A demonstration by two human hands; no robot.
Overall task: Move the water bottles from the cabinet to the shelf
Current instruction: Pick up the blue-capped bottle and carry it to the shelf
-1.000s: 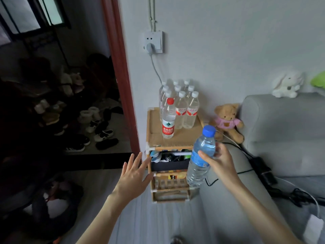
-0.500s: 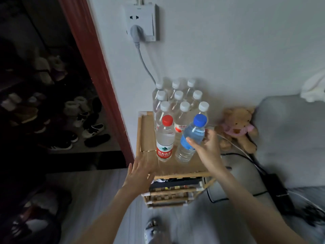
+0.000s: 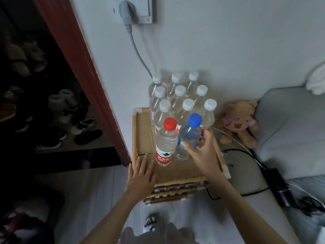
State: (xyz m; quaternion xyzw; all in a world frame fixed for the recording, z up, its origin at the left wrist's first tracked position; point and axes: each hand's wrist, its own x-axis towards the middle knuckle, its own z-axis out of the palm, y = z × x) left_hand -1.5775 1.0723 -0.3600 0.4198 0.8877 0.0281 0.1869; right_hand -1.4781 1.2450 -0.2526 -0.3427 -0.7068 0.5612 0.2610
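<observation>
Right hand (image 3: 204,152): grip closed around blue-capped bottle (image 3: 189,136), set beside red-capped bottle (image 3: 166,143) | left hand (image 3: 141,175): spread flat on shelf (image 3: 142,131) | placement nearly done; further bottles unknown

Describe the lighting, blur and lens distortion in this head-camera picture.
Head view: dim, flat indoor light; the doorway with shoes is nearly black. The white-capped bottles and the blue-capped bottle in the right hand look soft. Frame edges smear, notably the cables. Wide-angle lens bends the door frame.
</observation>
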